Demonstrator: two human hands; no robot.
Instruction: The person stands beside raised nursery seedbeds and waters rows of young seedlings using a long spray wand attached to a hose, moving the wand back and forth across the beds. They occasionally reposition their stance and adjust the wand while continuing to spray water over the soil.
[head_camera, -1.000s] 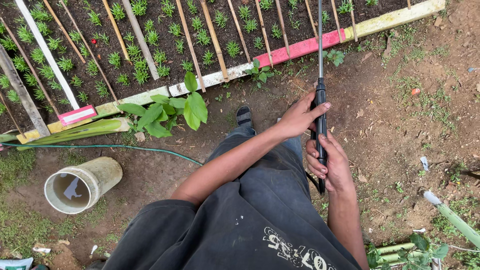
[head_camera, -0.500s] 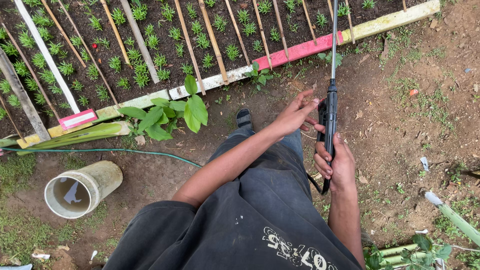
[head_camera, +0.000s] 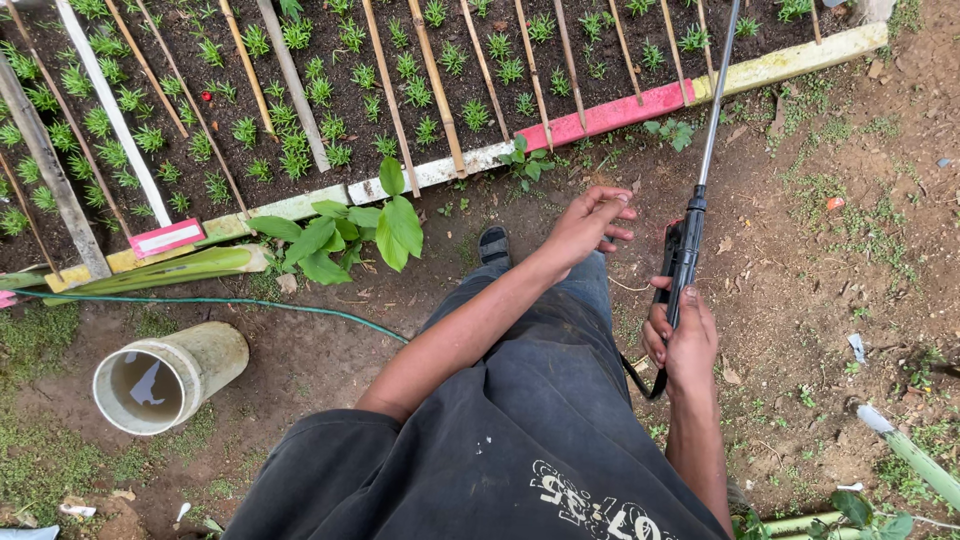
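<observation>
The right hand (head_camera: 682, 338) is clenched around a black spray wand (head_camera: 700, 185) whose long axis points up toward the seedling bed (head_camera: 400, 90), while the left hand (head_camera: 588, 222), fingers loosely curled and empty, hovers just beside it.

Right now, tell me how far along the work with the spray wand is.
Done: the seedling bed stands planted in rows. In hand: right hand grips the spray wand, its shaft over the bed; left hand hangs open, off it. Left: no spray shows, and whether the soil is wet cannot be told.
</observation>
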